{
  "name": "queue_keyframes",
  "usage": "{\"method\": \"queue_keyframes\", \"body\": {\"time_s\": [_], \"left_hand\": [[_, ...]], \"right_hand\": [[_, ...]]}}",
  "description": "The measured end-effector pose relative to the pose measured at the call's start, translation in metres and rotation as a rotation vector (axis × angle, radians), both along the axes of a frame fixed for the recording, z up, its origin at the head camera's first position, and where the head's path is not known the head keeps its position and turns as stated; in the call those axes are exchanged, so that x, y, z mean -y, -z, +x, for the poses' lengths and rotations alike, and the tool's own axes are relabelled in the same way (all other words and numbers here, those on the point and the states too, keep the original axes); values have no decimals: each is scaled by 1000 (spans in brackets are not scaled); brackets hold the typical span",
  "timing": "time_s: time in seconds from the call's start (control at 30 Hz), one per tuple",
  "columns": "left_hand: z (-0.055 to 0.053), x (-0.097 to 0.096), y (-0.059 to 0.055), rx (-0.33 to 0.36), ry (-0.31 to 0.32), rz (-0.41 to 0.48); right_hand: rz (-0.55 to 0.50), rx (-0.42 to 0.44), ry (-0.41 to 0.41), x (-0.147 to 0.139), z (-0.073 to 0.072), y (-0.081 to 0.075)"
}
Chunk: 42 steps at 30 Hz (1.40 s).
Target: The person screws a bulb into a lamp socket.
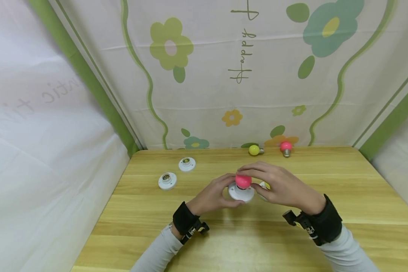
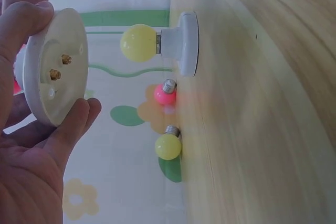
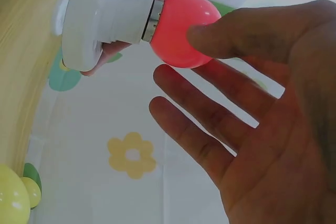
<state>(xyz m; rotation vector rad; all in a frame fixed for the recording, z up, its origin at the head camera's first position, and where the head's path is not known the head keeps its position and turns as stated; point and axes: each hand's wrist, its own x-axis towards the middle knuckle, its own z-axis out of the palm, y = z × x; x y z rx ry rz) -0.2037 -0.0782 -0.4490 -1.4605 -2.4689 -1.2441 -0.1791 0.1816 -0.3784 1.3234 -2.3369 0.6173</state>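
My left hand (image 1: 213,194) grips the rim of a round white lamp holder (image 2: 67,95), raised off the table. Two brass screws show on its underside in the left wrist view. A pink light bulb (image 3: 184,30) sits in this holder's socket, a band of its metal base still visible. My right hand (image 1: 282,187) pinches the pink bulb between thumb and a finger, the other fingers spread. Just right of it, a yellow bulb (image 2: 139,43) stands in a second white holder (image 2: 188,45); in the head view the right hand partly hides both.
Two white holders with bare sockets, a nearer one (image 1: 167,181) and a farther one (image 1: 187,164), stand on the left of the wooden table (image 1: 139,226). A loose yellow bulb (image 1: 254,150) and a loose pink bulb (image 1: 286,146) lie at the back edge by the printed curtain (image 1: 204,90).
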Motion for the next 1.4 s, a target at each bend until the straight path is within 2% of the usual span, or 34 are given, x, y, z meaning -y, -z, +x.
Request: {"method": "queue_keyframes", "body": {"time_s": [0.3, 0.57, 0.67, 0.83, 0.97, 1.27, 1.4], "left_hand": [[0, -2, 2, -10, -15, -7], [-1, -4, 3, -17, -4, -14], [-1, -4, 3, -30, 2, -16], [-1, -4, 4, -46, 8, -20], [-1, -4, 3, -44, 10, -26], [-2, -4, 1, -59, 33, 4], [-2, -4, 1, -57, 37, 14]], "right_hand": [[9, -15, 69, 2, 1, 2], [13, -26, 93, 2, 0, 3], [29, 0, 100, 2, 2, 2], [45, 69, 39, 2, 4, 0], [37, 76, -30, 1, 3, -1], [11, 62, -74, 2, 1, -2], [-1, 49, -67, 1, 0, -1]]}}
